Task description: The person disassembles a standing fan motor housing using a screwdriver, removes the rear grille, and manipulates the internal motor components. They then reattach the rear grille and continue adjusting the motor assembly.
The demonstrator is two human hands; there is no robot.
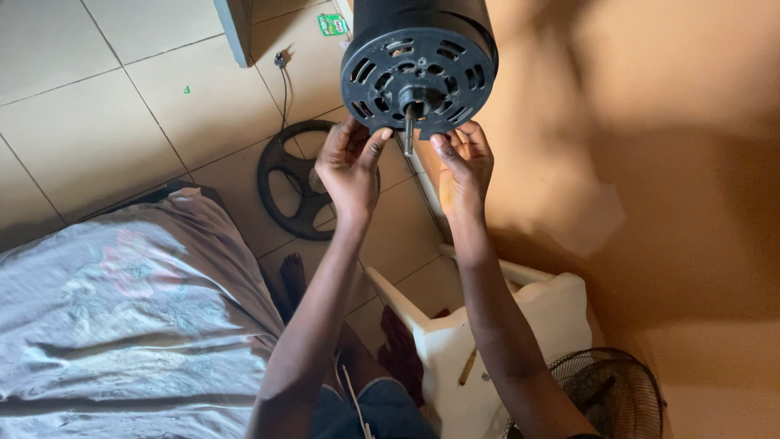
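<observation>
Two hands reach up to one black fan motor (418,61) near the top of the head view, against the orange wall (666,162); its round vented face is turned toward the camera, and one metal shaft (409,130) juts from the hub, pointing down in the picture between the two hands; the motor's long axis runs along that shaft, back into the dark housing behind the face.

Left hand (351,162) is at the lower left rim of the face, fingers loosely curled and thumb tip pressed on the rim edge; right hand (463,167) is at the lower right rim, fingers bunched together with their tips against the edge; whether either hand truly grips the rim I cannot tell.

Below on the tiled floor (106,106) lies one black spoked ring (296,187), flat, partly behind the left wrist; one white plastic chair (496,333) stands under the right forearm, close to the wall; one wire fan guard (609,390) shows at the lower right corner, partly cut off; one pale patterned bedsheet (122,317) fills the lower left; one thin cable (283,81) trails on the tiles near the motor.
</observation>
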